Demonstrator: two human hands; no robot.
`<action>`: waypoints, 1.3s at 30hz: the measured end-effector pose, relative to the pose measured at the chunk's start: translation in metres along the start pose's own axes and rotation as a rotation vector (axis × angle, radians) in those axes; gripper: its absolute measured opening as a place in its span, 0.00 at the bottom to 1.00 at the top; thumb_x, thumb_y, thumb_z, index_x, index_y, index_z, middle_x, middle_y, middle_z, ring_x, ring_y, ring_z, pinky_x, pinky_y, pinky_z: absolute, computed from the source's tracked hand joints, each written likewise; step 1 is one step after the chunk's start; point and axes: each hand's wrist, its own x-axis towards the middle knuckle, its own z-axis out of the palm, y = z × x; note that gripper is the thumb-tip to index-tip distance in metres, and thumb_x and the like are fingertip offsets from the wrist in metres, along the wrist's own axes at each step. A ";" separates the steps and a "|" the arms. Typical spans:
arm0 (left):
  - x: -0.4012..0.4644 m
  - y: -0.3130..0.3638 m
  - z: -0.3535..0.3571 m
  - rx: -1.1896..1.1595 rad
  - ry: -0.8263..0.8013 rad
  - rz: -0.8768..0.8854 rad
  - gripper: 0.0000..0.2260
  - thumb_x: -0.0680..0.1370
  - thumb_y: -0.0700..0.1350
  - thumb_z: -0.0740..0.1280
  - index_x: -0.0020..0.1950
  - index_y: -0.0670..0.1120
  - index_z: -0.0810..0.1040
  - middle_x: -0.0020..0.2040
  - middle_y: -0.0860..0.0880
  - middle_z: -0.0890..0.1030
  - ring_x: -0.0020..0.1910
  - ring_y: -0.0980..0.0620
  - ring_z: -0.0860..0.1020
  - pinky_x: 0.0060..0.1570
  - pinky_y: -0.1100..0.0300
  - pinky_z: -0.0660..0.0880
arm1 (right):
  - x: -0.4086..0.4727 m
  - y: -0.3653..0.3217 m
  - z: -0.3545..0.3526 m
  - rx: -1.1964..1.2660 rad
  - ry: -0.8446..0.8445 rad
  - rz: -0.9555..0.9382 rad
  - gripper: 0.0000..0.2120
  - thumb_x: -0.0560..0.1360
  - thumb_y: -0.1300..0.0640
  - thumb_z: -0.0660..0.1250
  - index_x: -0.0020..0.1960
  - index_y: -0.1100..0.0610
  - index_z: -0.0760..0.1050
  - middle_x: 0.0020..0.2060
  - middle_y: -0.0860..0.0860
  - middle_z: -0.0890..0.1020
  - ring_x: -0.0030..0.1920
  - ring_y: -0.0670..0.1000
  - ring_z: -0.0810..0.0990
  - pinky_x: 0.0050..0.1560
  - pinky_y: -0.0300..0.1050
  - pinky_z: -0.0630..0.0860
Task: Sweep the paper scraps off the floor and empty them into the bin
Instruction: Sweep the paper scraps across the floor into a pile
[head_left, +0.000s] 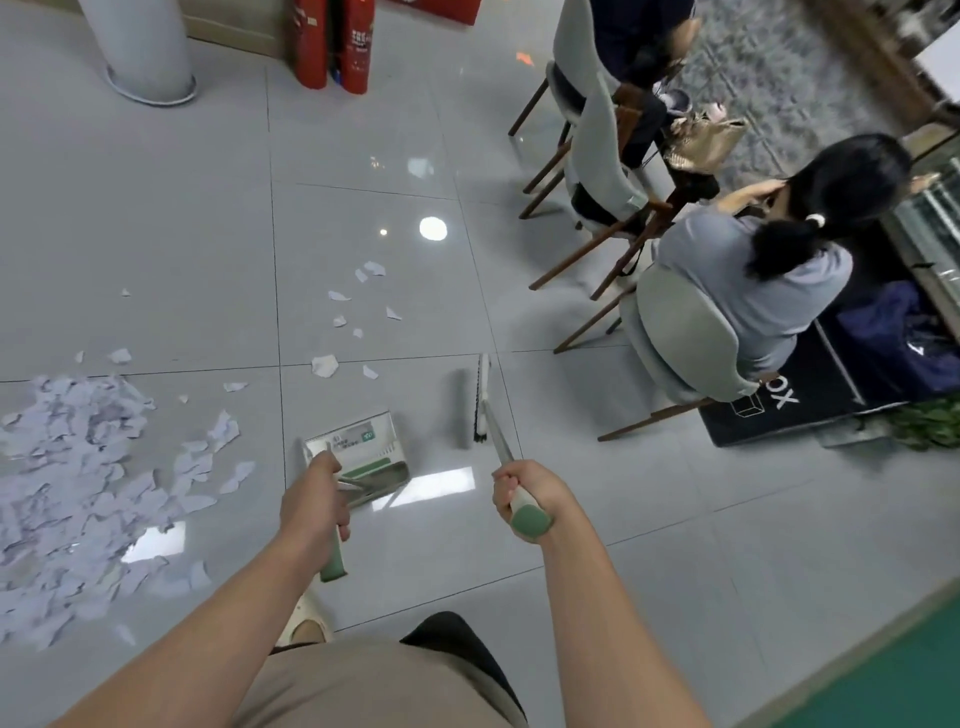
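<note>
Hand (522, 491), broom (483, 400), nearby chair (685, 332)

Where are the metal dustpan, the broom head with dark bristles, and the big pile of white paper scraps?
metal dustpan (363, 441): head view, on its flat tray.
broom head (481, 400): head view, on the bristle bar.
big pile of white paper scraps (78, 478): head view, pile's middle.

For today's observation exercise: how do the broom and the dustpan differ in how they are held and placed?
The broom is in the right hand; the dustpan is in the left hand. The broom's head lies away from the scraps; the dustpan sits nearer the pile. The broom's head is long and narrow; the dustpan is a wide open tray. Both have green-tipped handles and touch no scraps.
</note>
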 end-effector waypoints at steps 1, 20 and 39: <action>0.003 0.004 -0.001 0.009 -0.005 -0.005 0.09 0.77 0.48 0.60 0.40 0.46 0.71 0.28 0.47 0.65 0.27 0.48 0.61 0.29 0.58 0.62 | 0.004 -0.004 0.006 -0.024 -0.005 -0.005 0.10 0.76 0.69 0.58 0.40 0.56 0.64 0.25 0.49 0.66 0.19 0.44 0.66 0.18 0.33 0.67; 0.028 0.034 0.045 -0.417 0.485 -0.018 0.06 0.76 0.48 0.63 0.41 0.47 0.72 0.34 0.44 0.69 0.28 0.49 0.63 0.29 0.55 0.62 | 0.081 -0.071 0.079 -0.765 -0.248 0.408 0.06 0.75 0.68 0.59 0.46 0.58 0.65 0.24 0.49 0.67 0.19 0.44 0.66 0.18 0.35 0.65; 0.033 0.058 0.142 -0.414 0.537 0.031 0.10 0.74 0.51 0.63 0.40 0.46 0.69 0.31 0.46 0.66 0.28 0.46 0.62 0.30 0.55 0.61 | 0.089 -0.204 0.039 -0.937 -0.161 -0.087 0.01 0.73 0.64 0.61 0.44 0.62 0.69 0.21 0.52 0.70 0.21 0.51 0.68 0.26 0.38 0.68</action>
